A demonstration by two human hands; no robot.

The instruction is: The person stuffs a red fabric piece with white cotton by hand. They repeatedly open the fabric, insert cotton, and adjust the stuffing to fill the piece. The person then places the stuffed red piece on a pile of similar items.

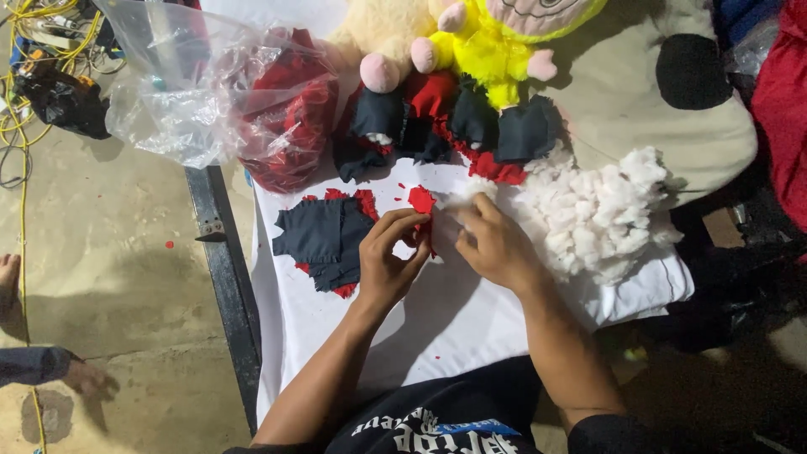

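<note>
My left hand (pixel 388 262) pinches a small red fabric piece (pixel 421 202) over the white-covered table (pixel 437 328). Close beside it, my right hand (pixel 494 244) holds a tuft of white stuffing at the opening of that red piece. A heap of white stuffing (pixel 601 206) lies just to the right of my right hand. To the left of my left hand lie flat navy and red fabric pieces (pixel 324 240).
Several small navy and red sewn pieces (pixel 458 126) are piled at the back. Behind them sit a yellow plush doll (pixel 492 50) and a beige plush (pixel 387 34). A clear plastic bag (pixel 227 92) with red fabric lies back left. Another person's foot (pixel 8 277) is at the left.
</note>
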